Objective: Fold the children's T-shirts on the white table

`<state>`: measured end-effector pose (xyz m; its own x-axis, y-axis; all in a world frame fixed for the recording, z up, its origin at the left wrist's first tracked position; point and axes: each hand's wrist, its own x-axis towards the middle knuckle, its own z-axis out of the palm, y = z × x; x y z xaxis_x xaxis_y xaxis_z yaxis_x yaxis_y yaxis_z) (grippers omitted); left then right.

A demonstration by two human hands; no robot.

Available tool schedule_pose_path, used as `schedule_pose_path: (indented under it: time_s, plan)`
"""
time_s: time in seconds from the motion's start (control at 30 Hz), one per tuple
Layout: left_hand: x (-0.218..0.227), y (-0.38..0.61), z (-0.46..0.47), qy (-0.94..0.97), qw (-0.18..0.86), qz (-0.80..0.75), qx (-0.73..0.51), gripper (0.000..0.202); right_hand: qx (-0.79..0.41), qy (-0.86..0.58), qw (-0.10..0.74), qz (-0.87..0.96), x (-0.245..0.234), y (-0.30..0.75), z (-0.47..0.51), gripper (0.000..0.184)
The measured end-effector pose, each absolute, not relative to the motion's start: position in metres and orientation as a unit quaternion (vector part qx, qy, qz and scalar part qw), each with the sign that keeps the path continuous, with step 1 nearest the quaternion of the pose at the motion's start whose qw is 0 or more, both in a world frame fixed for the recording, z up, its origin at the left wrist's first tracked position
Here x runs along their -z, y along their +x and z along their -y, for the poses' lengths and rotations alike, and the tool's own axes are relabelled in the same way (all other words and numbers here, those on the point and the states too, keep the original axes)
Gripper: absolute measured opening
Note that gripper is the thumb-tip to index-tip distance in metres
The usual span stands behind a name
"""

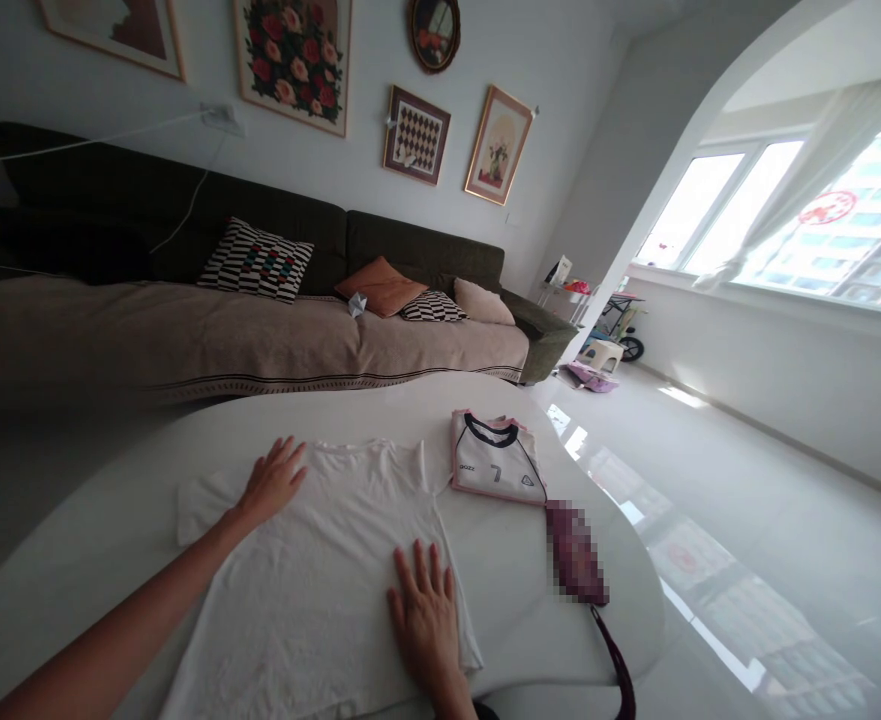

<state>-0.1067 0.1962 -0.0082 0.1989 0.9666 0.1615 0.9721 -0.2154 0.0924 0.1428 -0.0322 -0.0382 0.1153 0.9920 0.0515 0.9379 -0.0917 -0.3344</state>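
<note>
A white T-shirt (320, 570) lies spread flat on a white rounded table (95, 520). My left hand (271, 482) rests flat near the shirt's upper left shoulder, fingers stretched out. My right hand (425, 615) presses flat on the shirt's right edge, fingers apart. Neither hand holds anything. Just beyond the shirt sits a folded white jersey (494, 458) with a dark collar and the number 7. A dark pink pouch-like object (576, 552), blurred out, lies to the right of my right hand, its strap hanging over the table edge.
A long dark sofa (425, 255) with a beige cover and several cushions runs behind the table. Framed pictures hang on the wall. Glossy white floor (747, 520) stretches right toward large windows; a stool and small items stand by the far arch.
</note>
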Motion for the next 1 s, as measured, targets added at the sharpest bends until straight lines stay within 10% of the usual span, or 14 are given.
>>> schedule_pose_path:
  time_s: [1.0]
  plan:
    - [0.044,-0.094,-0.192,-0.751,-0.04,0.657,0.061,0.065,-0.02,-0.812,0.076,0.578,0.0,0.212,-0.162,0.039]
